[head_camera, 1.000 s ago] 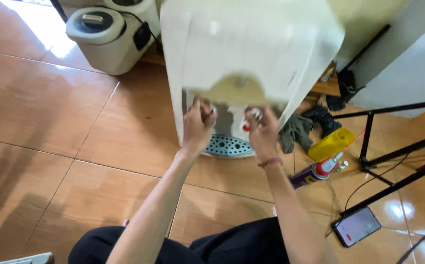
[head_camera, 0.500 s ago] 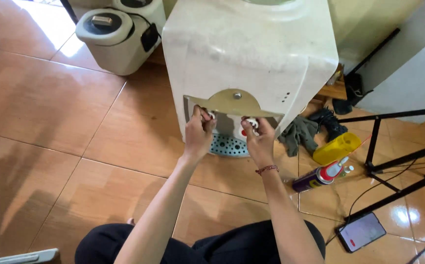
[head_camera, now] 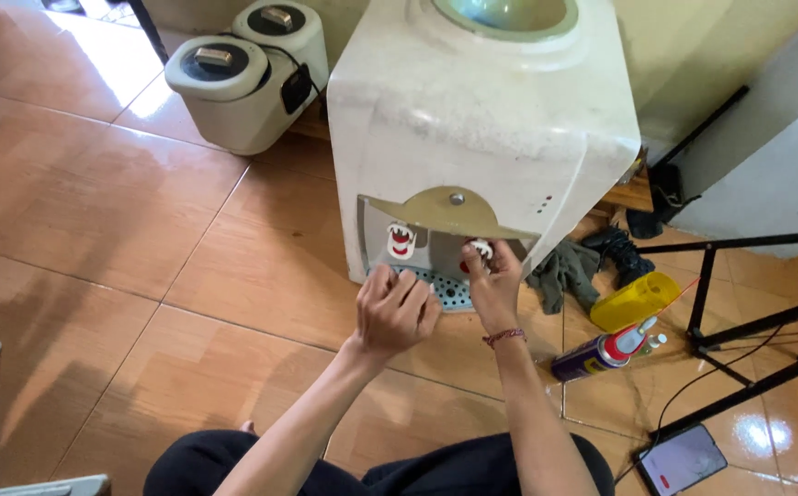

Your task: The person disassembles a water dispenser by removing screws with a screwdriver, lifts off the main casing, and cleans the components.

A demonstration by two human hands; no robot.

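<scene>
We work at the taps of the water dispenser (head_camera: 481, 119) on the floor (head_camera: 141, 239): our right hand (head_camera: 493, 280) pinches the right tap (head_camera: 480, 250) with closed fingers, our left hand (head_camera: 397, 310) hovers loosely curled, empty, before the drip tray (head_camera: 445, 287), and next the pinch must be firm.

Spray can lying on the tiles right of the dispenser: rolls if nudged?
Probably: the spray can is a cylinder lying on its side on glossy floor tiles. Its smooth metal body may be slippery. It looks rigid, unlike the floppy grey rag.
</scene>
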